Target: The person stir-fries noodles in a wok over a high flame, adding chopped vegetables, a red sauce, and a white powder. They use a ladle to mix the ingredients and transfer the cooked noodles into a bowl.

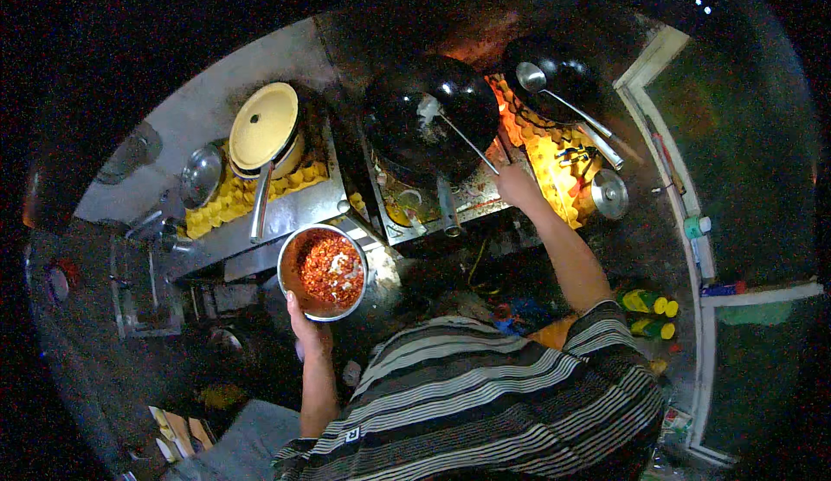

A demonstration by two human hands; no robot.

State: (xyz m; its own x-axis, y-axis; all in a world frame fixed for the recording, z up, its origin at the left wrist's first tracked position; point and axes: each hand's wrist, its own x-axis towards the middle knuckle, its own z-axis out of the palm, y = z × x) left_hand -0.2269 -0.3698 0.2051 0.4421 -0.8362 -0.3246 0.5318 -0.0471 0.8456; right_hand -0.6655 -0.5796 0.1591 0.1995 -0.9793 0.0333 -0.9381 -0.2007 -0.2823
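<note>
My left hand (310, 328) grips the near rim of a metal bowl (284, 273). Inside lie red chilli flakes (324, 267) with some pale bits on top. The bowl is held in front of the stove, left of my body. My right hand (518, 186) is closed around the handle of a long-handled metal cooking utensil (469, 143). Its pale, shiny head rests in or just above a large black wok (396, 137); glare hides its exact shape. The wok's own handle (448, 208) points towards me. What the dark wok holds is hard to tell.
Further right, a second wok (561, 92) carries a metal ladle (531, 77). A lidded pot (263, 127) and a round lid (202, 176) stand left. Another lid (610, 193) lies right. Yellow-capped bottles (643, 302) stand low at right; knives (175, 432) lie at lower left.
</note>
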